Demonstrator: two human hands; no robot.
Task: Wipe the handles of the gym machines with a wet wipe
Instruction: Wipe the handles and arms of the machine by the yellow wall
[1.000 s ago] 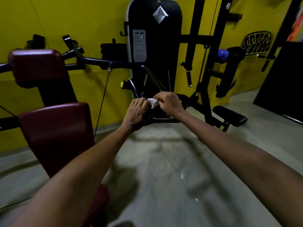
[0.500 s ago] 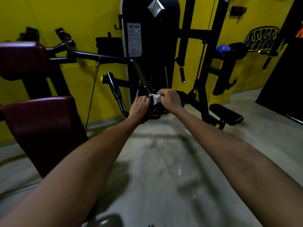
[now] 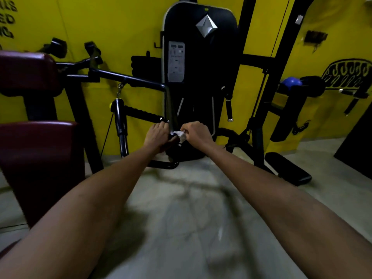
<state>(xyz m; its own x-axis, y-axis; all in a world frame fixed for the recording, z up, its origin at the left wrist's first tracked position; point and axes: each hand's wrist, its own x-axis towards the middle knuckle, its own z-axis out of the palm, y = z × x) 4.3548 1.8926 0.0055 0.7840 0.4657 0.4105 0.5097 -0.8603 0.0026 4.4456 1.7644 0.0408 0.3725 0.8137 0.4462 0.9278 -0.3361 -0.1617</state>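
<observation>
The left hand [image 3: 158,133] covers the handle [image 3: 171,142] it grips. The wet wipe [image 3: 179,135] is half hidden by the right hand [image 3: 198,133]. Wall lettering [image 3: 7,21] is cut by the left edge.

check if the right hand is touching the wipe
Touching. The head view shows the right hand pinching the white wipe at its fingertips, no gap between them, beside the black bar.

Dim indoor light, dark at the frame's corners. Soft shadows of the arms fall on the floor [image 3: 181,228] below the grip. Wide-angle bending curves the edges; forearms and floor look motion-blurred.
</observation>
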